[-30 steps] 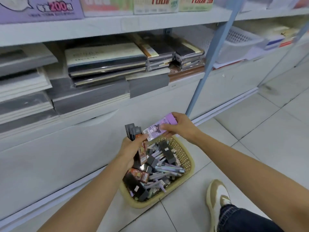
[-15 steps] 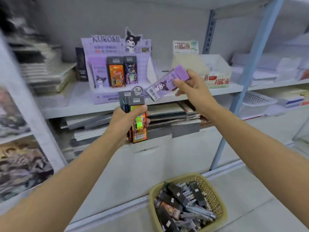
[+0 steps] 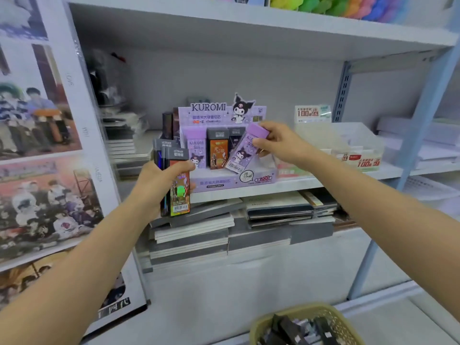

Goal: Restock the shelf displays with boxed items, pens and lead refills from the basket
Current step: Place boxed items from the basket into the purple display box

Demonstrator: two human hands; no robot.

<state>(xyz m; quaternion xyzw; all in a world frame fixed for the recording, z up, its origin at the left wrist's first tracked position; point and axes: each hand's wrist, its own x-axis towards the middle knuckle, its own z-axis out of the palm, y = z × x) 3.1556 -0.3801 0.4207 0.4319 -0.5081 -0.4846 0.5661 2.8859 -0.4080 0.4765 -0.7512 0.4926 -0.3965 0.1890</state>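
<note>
Two hands are up at the middle shelf, each grasping stock. Far left of the left-hand grip, photo posters (image 3: 37,170) cover an upright panel. The left hand (image 3: 155,188) has its fingers and thumb curled round a small bundle of dark boxes (image 3: 178,188), held upright with the barcode end down and the thumb across the front box. Just right of that grip stands the purple Kuromi display (image 3: 224,181) at the shelf edge, with a purple, an orange-fronted and a dark box upright in its back row. The right hand (image 3: 281,143) pinches a purple box (image 3: 241,154) by its upper end. The box is tilted, its barcode end lowest, in front of the display's open pocket; whether it touches the display I cannot tell. Right of this grip sits a clear tray (image 3: 358,145) with red "100" labels. Below both grips lie stacked notebooks (image 3: 273,210). Well below the right-hand grip, the yellow basket (image 3: 308,307) holds more stock.
</note>
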